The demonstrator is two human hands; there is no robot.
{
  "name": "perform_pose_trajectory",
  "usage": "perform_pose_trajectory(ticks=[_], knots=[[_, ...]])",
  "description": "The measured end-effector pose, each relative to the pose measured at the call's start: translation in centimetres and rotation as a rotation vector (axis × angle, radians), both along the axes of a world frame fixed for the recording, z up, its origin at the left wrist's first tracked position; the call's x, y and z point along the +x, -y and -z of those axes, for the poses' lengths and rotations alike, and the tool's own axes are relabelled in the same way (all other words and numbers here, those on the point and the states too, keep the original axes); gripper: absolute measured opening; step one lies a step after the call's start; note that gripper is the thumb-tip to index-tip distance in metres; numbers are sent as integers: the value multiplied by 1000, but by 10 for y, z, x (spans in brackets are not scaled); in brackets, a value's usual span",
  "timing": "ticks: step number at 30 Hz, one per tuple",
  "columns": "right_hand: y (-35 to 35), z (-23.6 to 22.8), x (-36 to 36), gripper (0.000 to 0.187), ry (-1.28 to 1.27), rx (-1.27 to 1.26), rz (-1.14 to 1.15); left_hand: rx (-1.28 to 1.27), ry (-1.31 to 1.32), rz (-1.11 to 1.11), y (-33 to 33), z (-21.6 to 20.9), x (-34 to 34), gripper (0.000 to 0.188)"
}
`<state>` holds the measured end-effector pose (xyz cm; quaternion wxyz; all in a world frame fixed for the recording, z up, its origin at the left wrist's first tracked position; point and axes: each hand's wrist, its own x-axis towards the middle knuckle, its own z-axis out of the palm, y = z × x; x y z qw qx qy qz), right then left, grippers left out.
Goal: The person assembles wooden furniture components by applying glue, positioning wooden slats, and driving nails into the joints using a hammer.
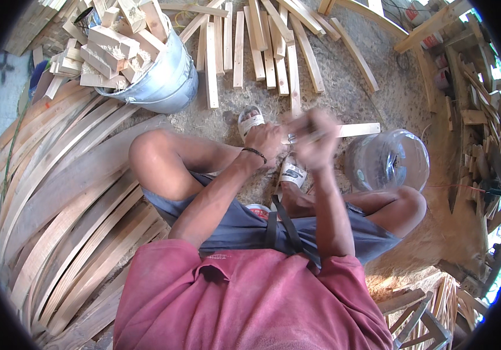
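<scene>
Pale flat wooden slat (352, 129) — light and stiff, I judge — is pinched in your blurred right hand (314, 140) above your white sandals (250, 121), left hand (265, 141) curled at its near end — grip it mid-length, beside the clear plastic jug (387, 160).

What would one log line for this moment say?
left hand: grips wooden strip | right hand: blurred, on same strip | nearby: clear plastic jar, metal bucket of wood blocks

- The single view sits on the person's head and looks steeply down, close over the lap and both hands.
- Its fisheye rim bends the stacked planks (69, 192) and takes in the ground ahead.
</scene>
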<state>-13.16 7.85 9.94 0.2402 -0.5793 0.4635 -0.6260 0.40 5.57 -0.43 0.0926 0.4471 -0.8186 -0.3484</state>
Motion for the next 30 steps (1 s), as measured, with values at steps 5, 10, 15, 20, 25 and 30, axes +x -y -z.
perform_pose_trajectory(ticks=[5,10,15,20,25,30], knots=[[28,18,-45,40,59,211,442,74,124,-42,4,-7,-16,38],[1,2,15,34,-107,-59,35,-36,134,-70,-6,40,2,23],[15,-4,-45,33,316,257,212,-3,89,-44,-16,-11,-19,24],[-15,-19,10,33,-290,-88,-35,-13,-289,-117,-25,44,-2,33],[-29,-14,-11,37,-50,143,265,-24,202,21,-32,6,-19,37],[-28,-2,-21,36,112,94,233,-36,173,14,-37,4,-19,37]])
